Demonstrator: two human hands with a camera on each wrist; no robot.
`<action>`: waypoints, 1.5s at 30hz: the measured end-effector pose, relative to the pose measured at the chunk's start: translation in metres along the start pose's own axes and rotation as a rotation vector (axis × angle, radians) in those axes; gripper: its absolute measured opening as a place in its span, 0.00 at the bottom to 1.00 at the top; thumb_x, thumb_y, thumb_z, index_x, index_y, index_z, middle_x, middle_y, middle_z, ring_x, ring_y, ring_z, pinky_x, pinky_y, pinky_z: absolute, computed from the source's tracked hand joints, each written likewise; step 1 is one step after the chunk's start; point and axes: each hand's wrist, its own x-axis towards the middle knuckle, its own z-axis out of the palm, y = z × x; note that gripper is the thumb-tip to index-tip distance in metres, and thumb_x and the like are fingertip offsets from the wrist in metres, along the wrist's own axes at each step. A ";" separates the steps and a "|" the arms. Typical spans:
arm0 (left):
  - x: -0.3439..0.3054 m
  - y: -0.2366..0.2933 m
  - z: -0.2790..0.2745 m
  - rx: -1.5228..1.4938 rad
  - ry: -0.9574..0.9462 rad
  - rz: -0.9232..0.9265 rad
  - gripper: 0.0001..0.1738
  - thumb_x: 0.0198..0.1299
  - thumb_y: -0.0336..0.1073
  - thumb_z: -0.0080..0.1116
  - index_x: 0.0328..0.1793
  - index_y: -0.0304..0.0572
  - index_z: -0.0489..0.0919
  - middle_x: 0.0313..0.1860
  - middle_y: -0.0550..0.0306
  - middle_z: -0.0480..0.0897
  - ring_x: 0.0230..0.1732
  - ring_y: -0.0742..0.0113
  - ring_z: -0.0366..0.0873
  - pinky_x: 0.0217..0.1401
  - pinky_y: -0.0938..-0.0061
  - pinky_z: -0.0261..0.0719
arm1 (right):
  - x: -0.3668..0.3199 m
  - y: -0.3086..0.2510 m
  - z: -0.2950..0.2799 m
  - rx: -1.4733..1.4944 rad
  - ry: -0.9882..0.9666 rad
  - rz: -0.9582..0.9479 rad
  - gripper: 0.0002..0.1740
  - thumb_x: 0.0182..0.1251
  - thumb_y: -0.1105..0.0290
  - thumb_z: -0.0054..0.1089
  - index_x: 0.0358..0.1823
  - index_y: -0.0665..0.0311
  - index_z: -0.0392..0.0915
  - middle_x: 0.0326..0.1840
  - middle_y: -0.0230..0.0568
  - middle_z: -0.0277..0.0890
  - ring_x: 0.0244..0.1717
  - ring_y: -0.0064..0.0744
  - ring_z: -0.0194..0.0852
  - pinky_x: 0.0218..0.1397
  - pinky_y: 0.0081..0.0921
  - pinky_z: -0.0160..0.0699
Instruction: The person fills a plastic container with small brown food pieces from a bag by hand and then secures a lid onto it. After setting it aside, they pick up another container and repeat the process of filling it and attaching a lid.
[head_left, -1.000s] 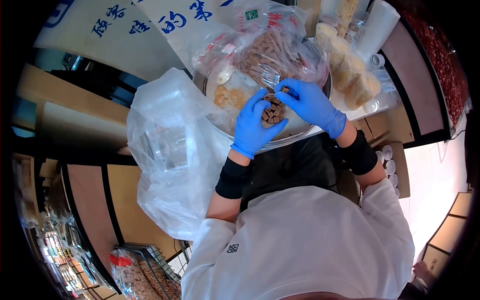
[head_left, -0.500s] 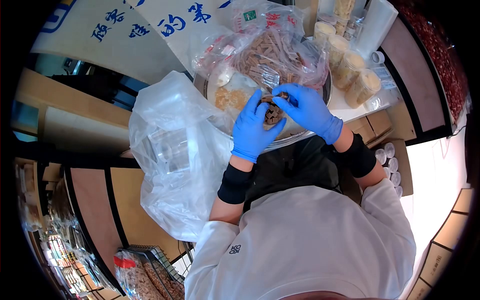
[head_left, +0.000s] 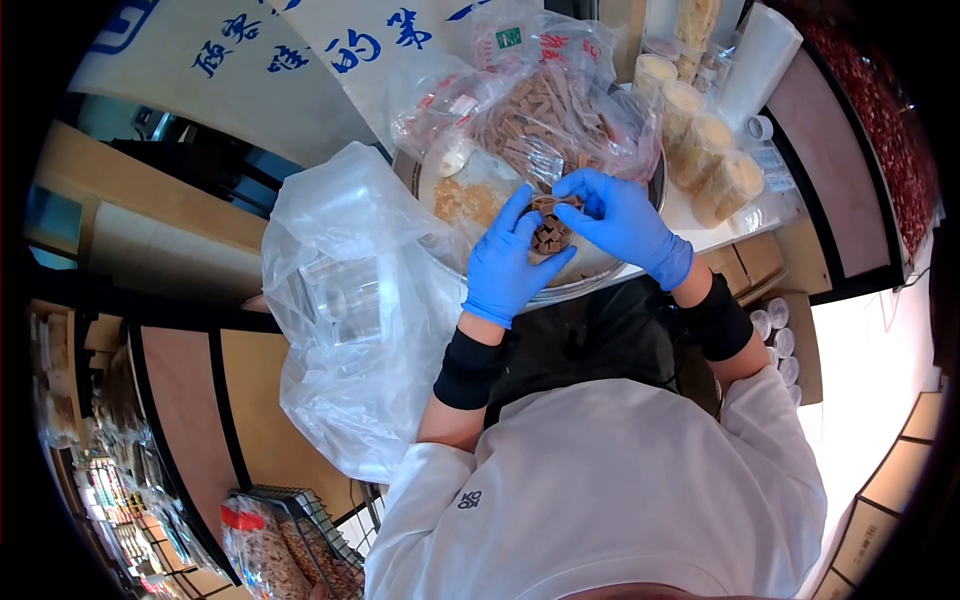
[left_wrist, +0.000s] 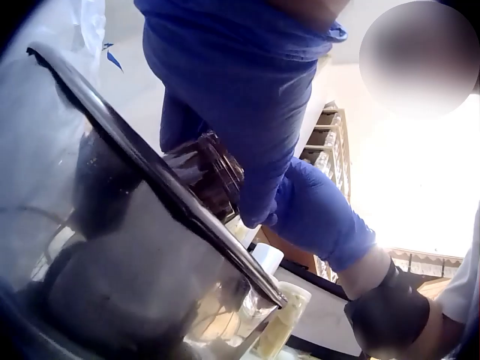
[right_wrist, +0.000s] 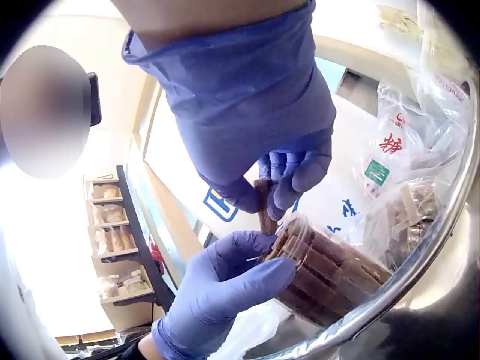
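My left hand [head_left: 507, 262], in a blue glove, grips a clear round jar [right_wrist: 330, 274] packed with upright brown bars. In the right wrist view the jar tilts, its mouth toward the hands, close by the metal basin's rim [right_wrist: 420, 271]. My right hand [head_left: 628, 222], also gloved in blue, pinches a single brown bar [right_wrist: 264, 208] between thumb and fingers right at the jar's mouth. Behind the hands, an opened clear bag [head_left: 620, 140] holding many loose brown bars [head_left: 540, 115] lies in the basin. Pale orange bits [head_left: 465, 203] are to its left.
Jars with pale contents [head_left: 735, 182] line the table's right side, near a roll of clear plastic [head_left: 762, 55]. A large translucent bag [head_left: 325, 215] with clear containers in it hangs left of the basin. Lidded jars [head_left: 783, 342] fill a carton at lower right.
Both hands stay at the jar. The right hand's fingers have shifted slightly over its mouth, and the bar they pinch is less visible in the head view.
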 end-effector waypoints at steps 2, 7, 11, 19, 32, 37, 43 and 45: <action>-0.001 -0.001 0.001 -0.014 -0.007 -0.026 0.32 0.42 0.46 0.80 0.50 0.41 0.78 0.65 0.41 0.76 0.56 0.48 0.82 0.54 0.64 0.83 | 0.003 -0.003 -0.002 -0.034 -0.006 0.031 0.11 0.66 0.67 0.64 0.46 0.63 0.80 0.28 0.33 0.76 0.26 0.19 0.70 0.33 0.22 0.73; -0.001 0.000 -0.003 -0.133 -0.007 -0.162 0.30 0.41 0.46 0.80 0.47 0.42 0.77 0.66 0.44 0.76 0.58 0.49 0.81 0.57 0.64 0.81 | 0.012 0.010 -0.007 0.052 -0.176 0.083 0.11 0.67 0.66 0.65 0.45 0.64 0.80 0.28 0.31 0.75 0.29 0.15 0.68 0.35 0.20 0.72; -0.002 -0.005 0.000 -0.119 0.011 -0.141 0.34 0.41 0.45 0.81 0.52 0.42 0.76 0.62 0.46 0.78 0.57 0.52 0.81 0.58 0.65 0.81 | 0.013 0.012 0.000 0.128 -0.167 0.014 0.10 0.69 0.68 0.64 0.46 0.64 0.80 0.33 0.25 0.75 0.33 0.12 0.67 0.39 0.16 0.71; -0.002 -0.004 0.002 -0.291 -0.031 -0.222 0.39 0.39 0.47 0.81 0.56 0.41 0.72 0.58 0.47 0.79 0.57 0.51 0.79 0.61 0.62 0.77 | 0.025 0.015 -0.002 0.043 -0.194 0.111 0.11 0.70 0.66 0.63 0.48 0.65 0.80 0.34 0.25 0.75 0.35 0.12 0.67 0.41 0.16 0.72; -0.001 -0.001 0.007 -0.297 0.028 -0.214 0.46 0.40 0.45 0.81 0.65 0.39 0.70 0.58 0.44 0.78 0.60 0.48 0.78 0.63 0.61 0.76 | 0.009 -0.008 0.015 -0.232 0.002 0.010 0.14 0.66 0.59 0.65 0.46 0.60 0.83 0.30 0.40 0.80 0.27 0.35 0.77 0.33 0.30 0.75; -0.005 -0.001 0.010 -0.335 0.048 -0.249 0.43 0.40 0.42 0.82 0.63 0.38 0.73 0.63 0.45 0.78 0.61 0.53 0.79 0.62 0.63 0.78 | -0.001 0.000 0.033 -0.299 0.227 -0.067 0.16 0.65 0.57 0.65 0.50 0.57 0.82 0.32 0.40 0.80 0.27 0.36 0.79 0.32 0.31 0.77; -0.008 -0.005 0.019 -0.258 0.139 -0.066 0.31 0.44 0.41 0.80 0.51 0.40 0.75 0.65 0.42 0.77 0.61 0.48 0.80 0.61 0.63 0.79 | -0.002 0.015 0.029 -0.366 0.258 -0.197 0.17 0.64 0.60 0.67 0.52 0.58 0.81 0.32 0.39 0.81 0.25 0.31 0.79 0.30 0.27 0.76; -0.009 -0.008 0.021 -0.215 0.143 -0.034 0.30 0.44 0.41 0.80 0.51 0.40 0.75 0.65 0.41 0.77 0.61 0.47 0.79 0.62 0.63 0.78 | -0.001 0.015 0.028 -0.239 0.257 -0.081 0.17 0.64 0.62 0.68 0.52 0.58 0.81 0.32 0.38 0.81 0.25 0.28 0.78 0.30 0.25 0.75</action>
